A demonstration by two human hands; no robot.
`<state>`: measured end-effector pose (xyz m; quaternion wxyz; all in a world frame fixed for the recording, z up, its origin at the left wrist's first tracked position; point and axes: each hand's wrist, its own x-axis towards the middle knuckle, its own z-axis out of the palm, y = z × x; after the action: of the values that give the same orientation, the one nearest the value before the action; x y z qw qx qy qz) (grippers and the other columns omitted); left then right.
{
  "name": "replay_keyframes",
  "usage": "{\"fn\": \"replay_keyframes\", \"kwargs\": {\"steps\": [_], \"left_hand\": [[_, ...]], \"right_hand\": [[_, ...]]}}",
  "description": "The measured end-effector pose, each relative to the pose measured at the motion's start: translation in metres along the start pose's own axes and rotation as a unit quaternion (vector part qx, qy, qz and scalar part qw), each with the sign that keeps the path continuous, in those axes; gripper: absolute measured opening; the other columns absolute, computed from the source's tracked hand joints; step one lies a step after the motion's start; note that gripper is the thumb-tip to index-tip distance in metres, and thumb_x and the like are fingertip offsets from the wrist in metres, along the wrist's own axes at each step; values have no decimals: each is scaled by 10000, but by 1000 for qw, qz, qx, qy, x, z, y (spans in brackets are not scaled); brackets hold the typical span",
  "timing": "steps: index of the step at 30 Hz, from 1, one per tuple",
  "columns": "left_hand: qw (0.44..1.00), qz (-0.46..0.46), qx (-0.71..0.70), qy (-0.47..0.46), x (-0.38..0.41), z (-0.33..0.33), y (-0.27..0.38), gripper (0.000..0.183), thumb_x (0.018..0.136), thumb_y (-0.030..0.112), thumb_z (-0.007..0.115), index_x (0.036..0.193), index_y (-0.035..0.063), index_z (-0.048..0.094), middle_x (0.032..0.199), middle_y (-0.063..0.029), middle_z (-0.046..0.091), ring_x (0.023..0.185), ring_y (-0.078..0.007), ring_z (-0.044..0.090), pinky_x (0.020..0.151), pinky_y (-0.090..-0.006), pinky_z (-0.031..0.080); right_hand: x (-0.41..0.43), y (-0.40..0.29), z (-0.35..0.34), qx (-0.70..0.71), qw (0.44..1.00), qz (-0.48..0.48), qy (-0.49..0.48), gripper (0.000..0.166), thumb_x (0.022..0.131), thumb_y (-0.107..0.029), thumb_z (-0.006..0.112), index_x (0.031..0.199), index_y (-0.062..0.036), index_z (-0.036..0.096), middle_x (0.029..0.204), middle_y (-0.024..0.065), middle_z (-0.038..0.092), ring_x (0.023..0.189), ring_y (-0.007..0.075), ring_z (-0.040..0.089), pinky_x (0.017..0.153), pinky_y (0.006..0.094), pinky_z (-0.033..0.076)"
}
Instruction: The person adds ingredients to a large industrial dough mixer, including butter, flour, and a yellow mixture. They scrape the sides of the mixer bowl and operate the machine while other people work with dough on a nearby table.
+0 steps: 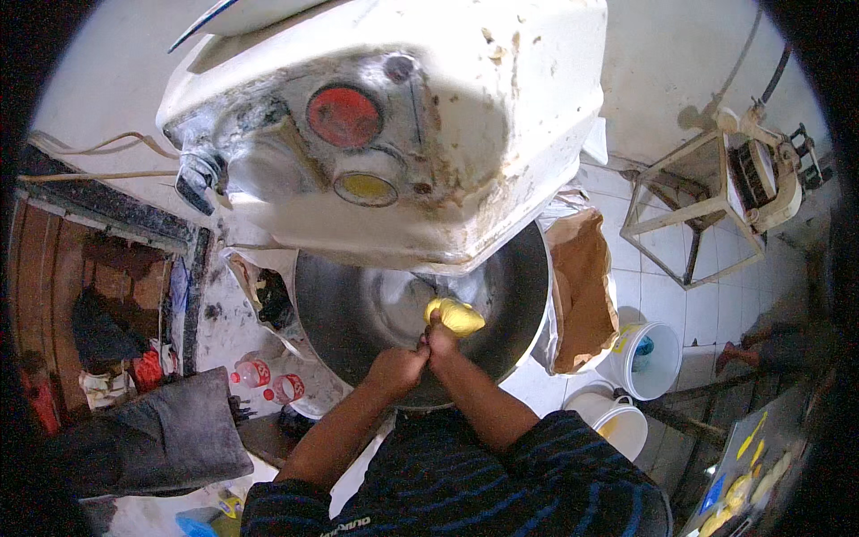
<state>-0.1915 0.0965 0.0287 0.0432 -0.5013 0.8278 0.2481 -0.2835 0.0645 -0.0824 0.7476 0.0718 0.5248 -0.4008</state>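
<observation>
Over a large metal mixing bowl, beneath the head of a white industrial mixer, both my hands are close together. A yellow bundle, which looks like a filled plastic bag, is gripped by my right hand near its left end. My left hand is closed beside the right one, the fingers of the two meeting; whether it pinches part of the bundle cannot be told. The mixer's red button and yellow button face me. The bowl's inside looks grey, and its bottom is partly hidden by the mixer head.
Right of the bowl stands an open paper sack, with white plastic buckets nearer me and a metal-framed machine beyond. Left are another open sack and red-capped plastic bottles. A tray holds yellow items at lower right.
</observation>
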Motion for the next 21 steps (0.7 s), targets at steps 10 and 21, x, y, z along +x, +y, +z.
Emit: {"fn": "replay_keyframes", "kwargs": {"steps": [10,21], "left_hand": [[995,-51,-21,-85,-15,-2,-2,217,813,121,453,1000,50,535,679,-198,612,624,-378,621,560,-510,492],[972,-147,-78,-169,-16,11,-19,418,943,386,282,1122,133,563,909,-225,629,847,-399,614,763,-484,485]], "right_hand": [[24,-1,12,-44,999,21,-8,260,833,-363,614,755,-199,428,455,-39,273,341,126,296,329,273,272],[69,-5,-5,-3,990,141,-23,206,838,-363,566,792,-178,487,474,3,354,352,170,310,344,343,193]]}}
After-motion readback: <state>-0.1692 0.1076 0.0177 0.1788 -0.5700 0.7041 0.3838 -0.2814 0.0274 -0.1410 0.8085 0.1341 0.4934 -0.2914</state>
